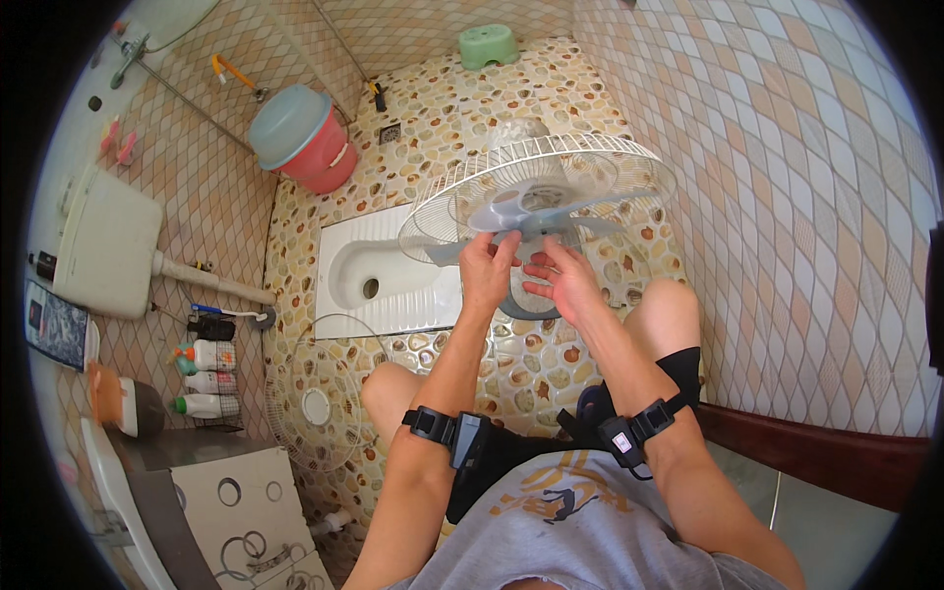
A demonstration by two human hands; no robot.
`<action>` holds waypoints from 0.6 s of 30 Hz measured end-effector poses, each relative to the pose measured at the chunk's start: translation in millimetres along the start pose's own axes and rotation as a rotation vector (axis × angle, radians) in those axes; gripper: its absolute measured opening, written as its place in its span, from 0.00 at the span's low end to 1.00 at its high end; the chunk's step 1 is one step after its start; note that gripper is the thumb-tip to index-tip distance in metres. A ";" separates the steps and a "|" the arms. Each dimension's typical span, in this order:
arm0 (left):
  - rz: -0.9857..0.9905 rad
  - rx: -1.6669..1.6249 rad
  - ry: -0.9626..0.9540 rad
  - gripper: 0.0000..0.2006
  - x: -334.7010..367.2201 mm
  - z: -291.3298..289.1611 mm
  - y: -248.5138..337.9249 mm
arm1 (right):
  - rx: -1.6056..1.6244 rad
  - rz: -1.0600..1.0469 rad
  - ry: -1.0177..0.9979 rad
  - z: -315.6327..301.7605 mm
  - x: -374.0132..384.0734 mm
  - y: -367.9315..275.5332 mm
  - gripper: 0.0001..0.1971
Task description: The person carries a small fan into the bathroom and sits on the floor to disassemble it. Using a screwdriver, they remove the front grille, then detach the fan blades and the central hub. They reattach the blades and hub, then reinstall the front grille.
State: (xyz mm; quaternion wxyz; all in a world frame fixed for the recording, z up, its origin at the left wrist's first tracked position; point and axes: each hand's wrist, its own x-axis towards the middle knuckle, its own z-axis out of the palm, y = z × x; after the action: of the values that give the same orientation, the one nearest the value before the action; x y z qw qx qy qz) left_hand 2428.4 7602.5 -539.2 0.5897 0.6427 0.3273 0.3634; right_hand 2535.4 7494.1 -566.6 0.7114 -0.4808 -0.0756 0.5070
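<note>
A standing fan with its front uncovered is before me, its white wire rear grille [610, 149] tilted around translucent blue-grey blades [501, 214]. My left hand [487, 273] is closed at the lower left of the hub, thumb and fingertips on a fan blade. My right hand [567, 280] is just below the hub, fingers apart and curved, with nothing visible in them. Its fingertips come close to the hub; whether they touch it I cannot tell. Below my hands, the fan's round grey base [529, 305] is partly hidden.
A loose round wire grille [315, 406] lies on the pebble-patterned floor to the left, beside a white squat toilet [334, 251]. Farther back are a red bucket with a blue-grey basin [292, 128] on it and a green stool [488, 46]. A tiled wall [787, 197] rises close on the right.
</note>
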 end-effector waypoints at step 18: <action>-0.028 0.129 -0.131 0.15 13.7 -3.5 -6.5 | 0.179 0.171 -0.037 -9.8 -11.6 -5.6 0.25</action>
State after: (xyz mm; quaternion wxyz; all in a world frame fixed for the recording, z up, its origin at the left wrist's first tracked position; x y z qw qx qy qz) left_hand 2432.7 7616.5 -544.4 0.5725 0.6970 0.3197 0.2902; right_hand 2539.4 7478.8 -563.1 0.7042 -0.4107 -0.0019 0.5792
